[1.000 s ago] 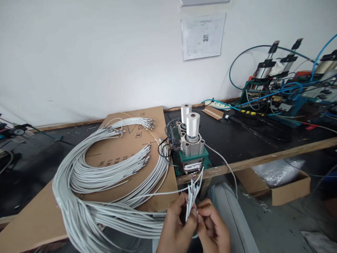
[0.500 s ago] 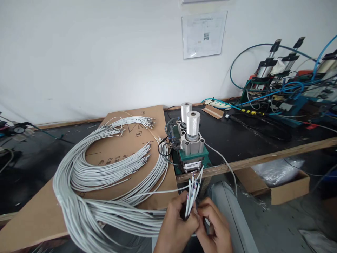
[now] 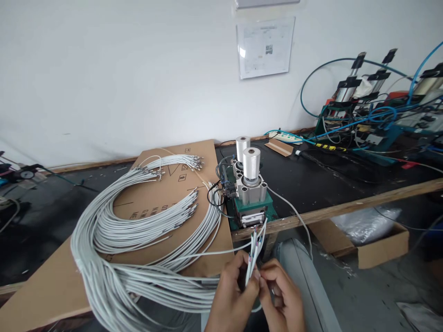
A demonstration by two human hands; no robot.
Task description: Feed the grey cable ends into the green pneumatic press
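Note:
My left hand (image 3: 232, 290) is closed around a small bunch of white cables (image 3: 254, 260), their ends pointing up with bits of coloured wire showing at the tips. Close against it, my right hand (image 3: 280, 295) is pinched at the side of the bunch; its fingertips are partly hidden, but they seem to be on one of the cables. A large looped bundle of white cables (image 3: 86, 240) lies to the left and runs toward my hands. Just beyond the bunch stands a pneumatic press (image 3: 252, 191) with two silver knurled cylinders on a green base.
Under the bundle lies a cardboard sheet (image 3: 204, 263) on the black workbench (image 3: 332, 184). More pneumatic machines (image 3: 349, 92) with blue hoses stand at the right. A power strip (image 3: 285, 137) lies near the wall. Below the bench is an open carton (image 3: 382, 246) with clear plastic.
The view has shifted slightly. Both hands stay together at the bunch, whose cable tips have moved a little and sit slightly differently between my fingers.

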